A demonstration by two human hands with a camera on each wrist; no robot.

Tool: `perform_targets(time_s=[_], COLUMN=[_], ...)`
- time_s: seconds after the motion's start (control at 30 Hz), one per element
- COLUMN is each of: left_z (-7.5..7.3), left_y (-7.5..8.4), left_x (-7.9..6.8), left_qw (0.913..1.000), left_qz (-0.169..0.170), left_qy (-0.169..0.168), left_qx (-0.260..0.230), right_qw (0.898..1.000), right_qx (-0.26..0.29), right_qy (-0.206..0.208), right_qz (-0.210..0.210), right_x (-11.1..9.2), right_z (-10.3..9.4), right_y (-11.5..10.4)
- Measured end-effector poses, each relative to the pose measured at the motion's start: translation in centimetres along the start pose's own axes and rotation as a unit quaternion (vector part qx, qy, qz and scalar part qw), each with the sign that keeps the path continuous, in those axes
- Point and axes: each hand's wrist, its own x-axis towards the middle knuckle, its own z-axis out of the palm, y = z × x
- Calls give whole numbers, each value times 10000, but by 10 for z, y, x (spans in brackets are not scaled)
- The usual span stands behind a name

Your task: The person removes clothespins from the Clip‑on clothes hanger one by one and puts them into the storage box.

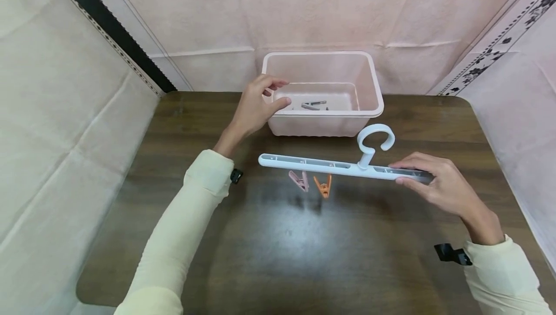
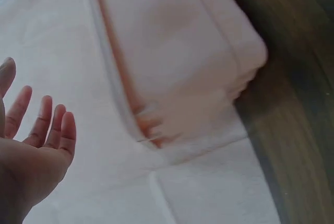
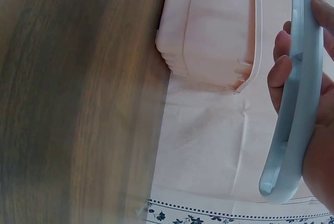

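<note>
My right hand [image 1: 438, 184] grips one end of a light blue clothes hanger [image 1: 321, 164], thumb on the near side and fingers on the far side. The hanger's hook [image 1: 377, 134] points up and its bar lies roughly level above the table. Below the bar hang a pink clothespin [image 1: 299, 181] and an orange clothespin [image 1: 323, 186]. At the left side of a pale pink bin [image 1: 321, 126], my left hand [image 1: 256, 105] is held over the rim, fingers loosely bent and holding nothing. Greyish clothespins [image 1: 312, 106] lie on the bin's floor, partly hidden by its front wall.
The bin stands at the back edge of a dark wooden table [image 1: 278, 257]. Pale cloth [image 1: 321, 11] hangs behind the table, with more cloth on both sides. The right wrist view shows the cloth's flowered border [image 3: 209, 219].
</note>
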Motion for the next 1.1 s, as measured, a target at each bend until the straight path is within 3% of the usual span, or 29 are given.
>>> perform_targets(time_s=[0.27,0.47,0.7,0.9,1.1], left_z=[-14,-19,-18,-21,-14], left_y=[39,59,66,71,74], left_x=[-25,-42,-68,-88,-109], left_qw=[9983,9938,9808,9695,9629], left_qz=[562,1063,1706,2270,2484], left_qy=[86,146,320,614,1032], left_qx=[143,288,883,688,233], right_qw=[9998,9994,9993,9991,9989], right_qx=[-79,-230,-231,-214,-190], right_qy=[132,140,225,356,423], right_qz=[113,226,205,47,-110], right_x=[4,8,13,18,24], right_z=[-5,-5,-4,-2,-2], right_y=[-3,-7,-9,-11,-13])
